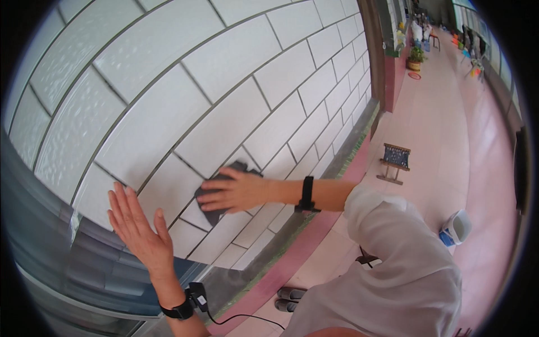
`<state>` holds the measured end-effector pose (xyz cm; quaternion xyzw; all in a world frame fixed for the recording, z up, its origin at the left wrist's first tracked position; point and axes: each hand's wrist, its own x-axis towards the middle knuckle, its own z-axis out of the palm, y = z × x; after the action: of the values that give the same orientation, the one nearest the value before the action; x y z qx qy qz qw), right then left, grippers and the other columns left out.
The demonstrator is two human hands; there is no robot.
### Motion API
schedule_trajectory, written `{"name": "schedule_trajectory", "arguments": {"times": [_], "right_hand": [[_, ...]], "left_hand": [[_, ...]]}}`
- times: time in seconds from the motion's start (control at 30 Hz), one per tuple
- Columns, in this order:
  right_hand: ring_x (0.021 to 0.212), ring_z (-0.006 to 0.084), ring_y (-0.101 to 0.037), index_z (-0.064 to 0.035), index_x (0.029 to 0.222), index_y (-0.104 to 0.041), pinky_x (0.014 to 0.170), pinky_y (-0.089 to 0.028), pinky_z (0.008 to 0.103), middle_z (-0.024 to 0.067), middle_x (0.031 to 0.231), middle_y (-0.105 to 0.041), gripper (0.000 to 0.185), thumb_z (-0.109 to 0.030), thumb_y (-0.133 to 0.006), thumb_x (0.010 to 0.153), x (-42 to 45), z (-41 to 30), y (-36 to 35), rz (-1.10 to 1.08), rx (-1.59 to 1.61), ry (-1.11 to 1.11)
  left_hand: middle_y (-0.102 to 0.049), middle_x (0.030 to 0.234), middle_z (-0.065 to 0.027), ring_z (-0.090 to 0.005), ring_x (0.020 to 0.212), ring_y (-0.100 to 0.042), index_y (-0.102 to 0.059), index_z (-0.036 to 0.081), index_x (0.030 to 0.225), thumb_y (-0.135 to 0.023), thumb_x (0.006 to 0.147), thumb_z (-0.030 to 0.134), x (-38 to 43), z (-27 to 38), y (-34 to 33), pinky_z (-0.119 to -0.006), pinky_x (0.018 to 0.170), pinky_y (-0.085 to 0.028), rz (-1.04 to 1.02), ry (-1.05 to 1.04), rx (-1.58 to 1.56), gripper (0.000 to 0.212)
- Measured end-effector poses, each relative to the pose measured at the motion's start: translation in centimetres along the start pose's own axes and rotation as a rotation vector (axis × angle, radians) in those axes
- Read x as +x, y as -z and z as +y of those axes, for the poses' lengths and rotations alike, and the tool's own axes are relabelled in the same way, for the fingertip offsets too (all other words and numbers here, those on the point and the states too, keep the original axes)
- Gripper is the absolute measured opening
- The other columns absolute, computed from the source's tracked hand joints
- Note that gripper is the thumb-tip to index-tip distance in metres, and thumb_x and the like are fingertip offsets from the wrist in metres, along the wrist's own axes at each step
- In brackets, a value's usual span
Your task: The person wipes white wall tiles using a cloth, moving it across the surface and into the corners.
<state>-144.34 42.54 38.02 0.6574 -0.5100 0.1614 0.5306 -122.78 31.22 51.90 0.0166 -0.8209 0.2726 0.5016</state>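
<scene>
My right hand (236, 191) is spread flat over a dark grey cloth (214, 217), pressing it against the white wall tiles (227, 113). Part of the cloth shows above and below the fingers. Over by the left end of the tiled wall is my left hand (141, 231), empty, its fingers straight and the thumb apart. Its fingertips overlap the tiles in view; I cannot tell whether they touch. Dark grout lines run between the tiles. Each wrist wears a black strap, and a cable (244, 316) leads from the left one.
A bluish glass surface (105, 278) borders the tiles at lower left. Along the wall's foot runs a grey ledge (269, 248) above a pink band. On the floor stand a small folding stool (396, 156) and a white-and-blue bucket (457, 228). A potted plant (414, 59) stands farther off.
</scene>
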Motion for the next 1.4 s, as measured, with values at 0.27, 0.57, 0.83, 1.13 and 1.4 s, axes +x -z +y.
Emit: {"name": "schedule_trajectory", "arguments": {"times": [0.27,0.57,0.83,1.13,1.4], "right_hand": [[0.134,0.0304,-0.033,-0.0212,0.133,-0.048,0.101,-0.025,0.0601,0.0050,0.146,-0.038,0.060,-0.045,-0.057,0.078,-9.4,20.2,5.6,0.156,-0.135,-0.432],[0.136,0.0389,-0.027,0.0012,0.141,-0.031,0.110,-0.020,0.0426,0.0232,0.146,-0.029,0.053,-0.020,-0.045,0.094,-29.7,41.9,11.8,0.482,-0.248,-0.951],[0.123,0.0416,-0.043,0.0007,0.136,-0.039,0.103,-0.032,0.0394,0.0284,0.131,-0.047,0.063,-0.047,-0.041,0.095,-38.2,51.3,12.8,0.728,0.017,-1.713],[0.127,0.0382,-0.039,-0.0092,0.126,-0.051,0.095,-0.034,0.0496,0.0142,0.138,-0.044,0.056,-0.016,-0.067,0.073,-15.2,38.3,10.9,0.680,-0.267,-0.793],[0.133,0.0321,-0.031,-0.0149,0.124,-0.054,0.101,-0.025,0.0606,0.0069,0.141,-0.041,0.057,-0.044,-0.065,0.076,2.7,22.6,8.3,0.443,0.072,-0.080]], "left_hand": [[-0.028,0.151,-0.0129,-0.0321,0.139,-0.025,-0.028,0.007,0.146,-0.040,0.099,0.036,6.2,1.1,-4.4,-0.048,0.111,-0.019,0.082,-0.050,0.187,0.057],[-0.022,0.152,-0.0172,-0.0347,0.140,-0.021,-0.023,0.001,0.146,-0.028,0.100,0.040,6.5,2.0,-7.8,-0.049,0.112,-0.016,0.070,-0.033,0.404,0.061],[-0.024,0.151,-0.0183,-0.0362,0.139,-0.023,-0.023,0.001,0.146,-0.028,0.101,0.039,7.1,2.1,-7.7,-0.050,0.112,-0.017,0.053,-0.056,0.431,0.059],[-0.023,0.152,-0.0135,-0.0322,0.140,-0.023,-0.023,0.006,0.147,-0.025,0.101,0.038,6.7,2.0,-7.9,-0.049,0.113,-0.017,0.079,0.004,0.503,0.056],[-0.026,0.151,-0.0155,-0.0332,0.139,-0.025,-0.028,0.004,0.145,-0.027,0.101,0.038,7.8,4.1,-7.5,-0.049,0.111,-0.020,0.146,0.022,0.431,0.056]]}}
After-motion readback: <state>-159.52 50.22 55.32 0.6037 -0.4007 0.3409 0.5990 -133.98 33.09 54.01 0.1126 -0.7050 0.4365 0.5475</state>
